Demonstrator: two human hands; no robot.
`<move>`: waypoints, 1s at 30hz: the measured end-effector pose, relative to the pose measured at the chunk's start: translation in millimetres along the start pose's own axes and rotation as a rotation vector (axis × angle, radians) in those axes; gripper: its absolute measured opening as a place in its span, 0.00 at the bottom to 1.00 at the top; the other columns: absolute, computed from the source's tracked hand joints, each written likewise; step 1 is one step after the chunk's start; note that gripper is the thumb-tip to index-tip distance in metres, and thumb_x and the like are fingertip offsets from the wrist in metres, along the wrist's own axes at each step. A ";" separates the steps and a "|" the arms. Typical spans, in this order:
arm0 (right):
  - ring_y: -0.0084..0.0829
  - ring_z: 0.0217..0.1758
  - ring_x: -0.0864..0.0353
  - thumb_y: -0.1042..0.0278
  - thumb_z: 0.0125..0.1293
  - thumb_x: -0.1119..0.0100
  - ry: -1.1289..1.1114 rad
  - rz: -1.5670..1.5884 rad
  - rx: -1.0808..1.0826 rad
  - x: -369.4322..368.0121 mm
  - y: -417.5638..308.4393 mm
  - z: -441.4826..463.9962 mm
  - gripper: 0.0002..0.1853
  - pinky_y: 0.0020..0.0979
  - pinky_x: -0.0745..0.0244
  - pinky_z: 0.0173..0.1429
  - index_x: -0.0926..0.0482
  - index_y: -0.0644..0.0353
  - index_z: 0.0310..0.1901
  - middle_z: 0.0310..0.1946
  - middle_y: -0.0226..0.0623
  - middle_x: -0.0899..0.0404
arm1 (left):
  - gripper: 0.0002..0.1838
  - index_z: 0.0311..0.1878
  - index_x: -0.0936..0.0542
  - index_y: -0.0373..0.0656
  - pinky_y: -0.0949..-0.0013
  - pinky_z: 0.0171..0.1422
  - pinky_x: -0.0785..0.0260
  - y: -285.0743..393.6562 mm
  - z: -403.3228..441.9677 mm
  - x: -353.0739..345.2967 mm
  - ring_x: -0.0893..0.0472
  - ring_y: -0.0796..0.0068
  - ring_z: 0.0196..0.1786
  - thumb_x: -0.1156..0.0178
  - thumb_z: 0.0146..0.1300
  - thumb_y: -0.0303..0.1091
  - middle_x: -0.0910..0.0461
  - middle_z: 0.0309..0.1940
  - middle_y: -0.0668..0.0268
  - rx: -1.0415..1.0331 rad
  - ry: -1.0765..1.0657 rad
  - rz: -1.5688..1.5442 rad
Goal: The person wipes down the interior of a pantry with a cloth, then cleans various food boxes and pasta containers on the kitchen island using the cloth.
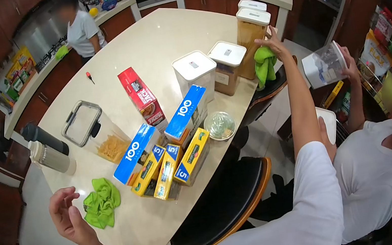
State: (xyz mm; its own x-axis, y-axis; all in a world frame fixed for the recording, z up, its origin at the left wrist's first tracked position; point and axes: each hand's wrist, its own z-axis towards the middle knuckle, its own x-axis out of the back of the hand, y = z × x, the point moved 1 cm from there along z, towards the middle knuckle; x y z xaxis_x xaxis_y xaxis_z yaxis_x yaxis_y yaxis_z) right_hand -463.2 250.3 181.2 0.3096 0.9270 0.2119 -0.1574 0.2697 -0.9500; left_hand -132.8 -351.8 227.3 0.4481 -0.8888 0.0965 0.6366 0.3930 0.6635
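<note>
My left hand (pixel 71 216) is raised at the near left of the table, fingers apart and curved, holding nothing. Beside it a crumpled green cloth (pixel 102 203) lies on the tabletop. My right hand (pixel 272 45) reaches to the far right edge, against a tall white-lidded container (pixel 249 32) of yellowish contents. From its grip hangs a second green cloth (pixel 265 66); some fingers are hidden. Near it are a white-lidded container with brown contents (pixel 226 69) and a larger clear one (pixel 194 74).
A red box (pixel 142 97), blue-topped boxes (pixel 186 111), yellow boxes (pixel 193 156), a pasta container (pixel 110 145) and bottles (pixel 50 157) stand on the table (pixel 137 239). Chairs (pixel 223 210) line its near side. At right a co-worker (pixel 373 171) holds a clear container (pixel 324 66); another person (pixel 83 30) stands behind.
</note>
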 end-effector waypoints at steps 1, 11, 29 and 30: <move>0.43 0.68 0.43 0.51 0.33 0.21 -0.036 0.053 0.000 -0.8 1.3 -1.6 0.70 0.39 0.38 0.65 0.67 0.56 0.70 0.69 0.54 0.53 | 0.15 0.49 0.29 0.33 0.67 0.49 0.33 2.9 3.1 -11.4 0.27 0.68 0.47 0.48 0.60 0.29 0.27 0.44 0.56 -0.002 -0.003 0.004; 0.35 0.53 0.29 0.62 0.43 0.23 0.133 -0.128 0.298 1.3 30.6 -9.0 0.49 0.31 0.32 0.57 0.46 0.73 0.60 0.56 0.48 0.34 | 0.09 0.38 0.22 0.34 0.73 0.42 0.31 37.3 -13.2 -64.1 0.21 0.71 0.34 0.45 0.52 0.19 0.20 0.30 0.59 0.152 -0.318 -0.183; 0.39 0.59 0.33 0.48 0.44 0.27 0.578 -0.446 0.785 11.5 -190.9 -136.2 0.44 0.38 0.42 0.65 0.34 0.66 0.59 0.57 0.49 0.32 | 0.06 0.41 0.24 0.36 0.72 0.45 0.29 11.3 -51.9 -17.2 0.22 0.76 0.38 0.45 0.60 0.23 0.22 0.36 0.65 0.413 -0.249 -0.109; 0.39 0.55 0.28 0.51 0.45 0.27 0.620 -0.517 0.819 17.2 -214.4 -149.7 0.42 0.37 0.33 0.59 0.33 0.67 0.58 0.54 0.50 0.29 | 0.09 0.43 0.24 0.37 0.73 0.48 0.30 9.0 -49.6 -15.0 0.23 0.76 0.42 0.44 0.59 0.22 0.24 0.43 0.64 0.390 -0.306 -0.088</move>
State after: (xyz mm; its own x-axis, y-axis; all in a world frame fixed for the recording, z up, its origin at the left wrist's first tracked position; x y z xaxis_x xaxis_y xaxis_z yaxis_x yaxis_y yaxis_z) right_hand -283.7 169.4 354.1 0.8872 0.4298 0.1681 -0.3694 0.8797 -0.2996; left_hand -102.7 -323.2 195.1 0.1614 -0.9659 0.2026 0.3556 0.2484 0.9010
